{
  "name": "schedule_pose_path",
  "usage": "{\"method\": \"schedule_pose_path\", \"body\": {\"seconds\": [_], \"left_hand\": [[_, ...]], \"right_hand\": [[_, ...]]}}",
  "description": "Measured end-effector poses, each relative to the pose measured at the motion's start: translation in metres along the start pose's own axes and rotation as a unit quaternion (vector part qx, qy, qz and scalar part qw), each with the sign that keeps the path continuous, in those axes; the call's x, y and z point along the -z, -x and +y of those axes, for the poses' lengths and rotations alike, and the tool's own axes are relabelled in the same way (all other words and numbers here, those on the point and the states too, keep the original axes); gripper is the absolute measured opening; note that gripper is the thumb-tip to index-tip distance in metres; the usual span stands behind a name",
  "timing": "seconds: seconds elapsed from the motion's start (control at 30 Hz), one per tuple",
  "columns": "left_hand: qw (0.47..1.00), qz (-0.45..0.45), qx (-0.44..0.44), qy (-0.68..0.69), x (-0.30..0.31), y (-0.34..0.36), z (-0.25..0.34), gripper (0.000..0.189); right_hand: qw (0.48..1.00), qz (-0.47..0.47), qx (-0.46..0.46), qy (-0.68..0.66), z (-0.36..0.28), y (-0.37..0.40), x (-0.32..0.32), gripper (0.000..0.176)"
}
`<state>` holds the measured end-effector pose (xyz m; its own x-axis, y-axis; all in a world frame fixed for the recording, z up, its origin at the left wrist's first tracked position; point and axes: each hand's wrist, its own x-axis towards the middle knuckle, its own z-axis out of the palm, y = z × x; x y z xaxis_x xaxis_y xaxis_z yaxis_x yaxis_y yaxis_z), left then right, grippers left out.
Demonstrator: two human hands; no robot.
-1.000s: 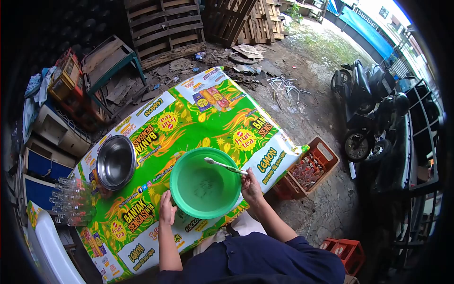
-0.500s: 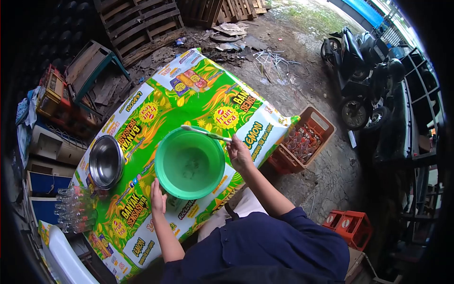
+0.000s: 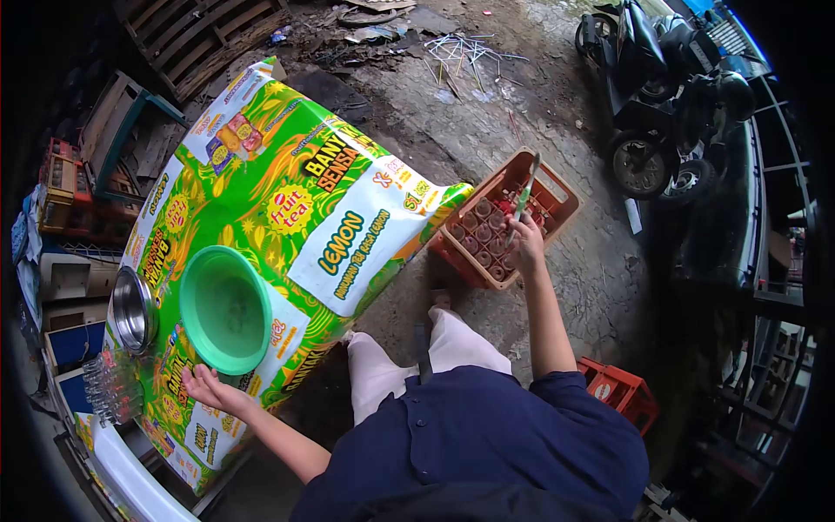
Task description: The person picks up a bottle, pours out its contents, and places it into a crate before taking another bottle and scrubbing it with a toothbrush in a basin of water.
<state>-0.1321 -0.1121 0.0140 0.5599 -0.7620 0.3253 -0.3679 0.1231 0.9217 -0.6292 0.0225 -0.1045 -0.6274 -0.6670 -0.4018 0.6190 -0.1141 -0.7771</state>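
Observation:
A long thin brush-like stick [image 3: 526,186] is in my right hand [image 3: 524,244], which is closed round it above a red-brown crate [image 3: 557,196]. Glass bottles [image 3: 484,233] stand packed inside that crate. My left hand [image 3: 211,391] lies palm up with fingers apart and nothing in it, just below the green basin [image 3: 265,304] on the table. The basin holds what looks like cloudy water. To its left a steel bowl [image 3: 132,310] sits on the table, and several clear glass bottles [image 3: 113,387] are grouped at the table's left edge.
A green and yellow printed cover [image 3: 287,209] lies over the table. Another red crate [image 3: 619,393] is on the floor at the lower right. Motorcycles [image 3: 644,161] stand at the upper right, wooden pallets [image 3: 204,39] at the upper left. Straws [image 3: 465,56] litter the ground.
My right hand has moved from the basin's rim to above the bottle crate, carrying the stick. My left hand has come off the basin's side and turned palm up. The view has swung right.

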Motion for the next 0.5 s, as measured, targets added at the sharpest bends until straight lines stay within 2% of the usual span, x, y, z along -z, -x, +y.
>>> {"method": "schedule_pose_path", "body": {"seconds": [0.07, 0.1, 0.17, 0.2, 0.27, 0.4, 0.5], "left_hand": [[0.999, -0.024, -0.038, 0.0, -0.022, 0.028, 0.005, 0.039], [0.998, -0.036, -0.057, 0.002, -0.034, 0.043, 0.007, 0.038], [0.992, -0.101, -0.076, -0.004, -0.062, 0.079, 0.035, 0.041], [0.986, -0.134, -0.095, 0.008, -0.075, 0.096, 0.04, 0.042], [0.974, -0.198, -0.104, 0.034, -0.099, 0.131, 0.052, 0.045], [0.942, -0.315, -0.111, 0.004, -0.137, 0.191, 0.038, 0.051], [0.93, -0.351, -0.108, 0.017, -0.154, 0.214, 0.031, 0.05]], "right_hand": [[0.986, 0.147, 0.006, 0.082, 0.014, -0.037, 0.071, 0.015], [0.965, 0.203, 0.042, 0.161, 0.034, -0.06, 0.118, 0.013], [0.924, 0.259, -0.038, 0.28, 0.038, -0.081, 0.178, 0.017], [0.884, 0.269, 0.01, 0.383, 0.039, -0.088, 0.192, 0.021], [0.767, 0.273, 0.106, 0.57, 0.044, -0.097, 0.215, 0.029], [0.711, 0.247, 0.069, 0.655, 0.044, -0.127, 0.236, 0.036], [0.685, 0.232, 0.036, 0.689, 0.05, -0.144, 0.235, 0.035]]}}
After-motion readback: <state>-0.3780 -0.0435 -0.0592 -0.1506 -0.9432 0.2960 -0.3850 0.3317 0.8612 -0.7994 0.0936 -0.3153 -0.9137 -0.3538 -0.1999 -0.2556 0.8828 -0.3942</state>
